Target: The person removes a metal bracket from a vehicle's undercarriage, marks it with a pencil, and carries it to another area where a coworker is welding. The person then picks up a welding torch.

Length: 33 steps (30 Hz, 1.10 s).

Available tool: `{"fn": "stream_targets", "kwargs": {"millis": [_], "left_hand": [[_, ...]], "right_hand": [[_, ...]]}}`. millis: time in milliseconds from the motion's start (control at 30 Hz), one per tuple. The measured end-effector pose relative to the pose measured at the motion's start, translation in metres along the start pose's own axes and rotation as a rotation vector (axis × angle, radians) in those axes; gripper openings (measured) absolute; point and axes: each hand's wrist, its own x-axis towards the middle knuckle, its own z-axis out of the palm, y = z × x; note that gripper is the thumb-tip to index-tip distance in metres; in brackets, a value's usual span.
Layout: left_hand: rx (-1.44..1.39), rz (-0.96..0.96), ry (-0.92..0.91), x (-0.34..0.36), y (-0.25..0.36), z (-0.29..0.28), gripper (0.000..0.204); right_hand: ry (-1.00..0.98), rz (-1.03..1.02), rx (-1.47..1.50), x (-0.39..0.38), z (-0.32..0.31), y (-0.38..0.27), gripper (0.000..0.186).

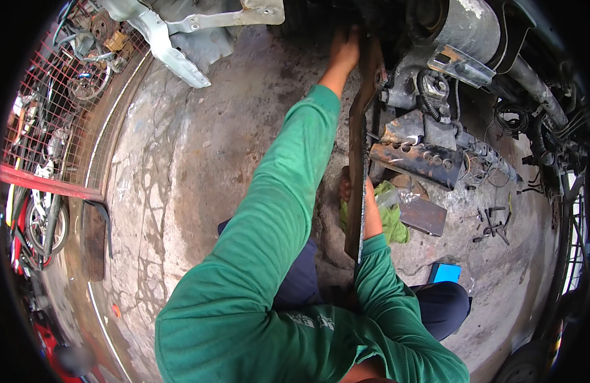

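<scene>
A long dark metal bar [357, 140] runs away from me, its near end close to my lap. My left arm stretches far forward, and my left hand [346, 50] is beside the bar's far end; its fingertips blend into shadow, so their grip is unclear. Lower down, my right hand [371, 196] reaches under the bar, with fingers showing on its left side. It appears closed round the bar, though the bar covers most of it. A yellow-green cloth [396, 231] lies on the floor by my right wrist, next to a flat rusty metal plate [424, 216].
Heavy vehicle parts, including a rusty bracket with holes [416, 163] and a grey cylinder [470, 32], crowd the right. A pale bent metal panel [173, 54] overhangs the far left. A blue box [445, 272] and small black parts [493, 223] lie right. Red mesh fencing [49, 182] stands left.
</scene>
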Motion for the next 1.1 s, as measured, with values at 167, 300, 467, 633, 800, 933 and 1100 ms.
{"fn": "stream_targets", "kwargs": {"millis": [167, 300, 467, 633, 800, 933, 1100], "left_hand": [[-0.448, -0.425, -0.266, -0.019, -0.010, 0.017, 0.084], [-0.431, -0.495, -0.279, -0.027, -0.012, 0.038, 0.082], [-0.360, -0.346, -0.099, 0.021, -0.070, 0.018, 0.066], [-0.487, -0.586, -0.171, 0.007, -0.066, 0.018, 0.060], [-0.656, -0.587, -0.135, 0.024, -0.064, -0.063, 0.059], [-0.519, -0.530, -0.132, 0.005, -0.035, -0.092, 0.072], [-0.376, -0.249, -0.184, 0.023, 0.004, -0.167, 0.075]], "right_hand": [[0.105, -0.033, -0.122, 0.011, -0.005, 0.009, 0.059], [0.339, -0.036, -0.286, 0.019, -0.007, 0.004, 0.064], [-0.096, 0.035, -0.044, 0.020, -0.002, 0.013, 0.063], [0.332, 0.071, -0.475, 0.026, 0.002, 0.008, 0.067], [0.476, -0.224, -0.563, 0.038, 0.041, 0.026, 0.076], [0.312, -0.010, -0.452, 0.011, 0.062, 0.017, 0.075], [0.231, 0.015, -0.516, 0.005, 0.073, 0.024, 0.083]]}}
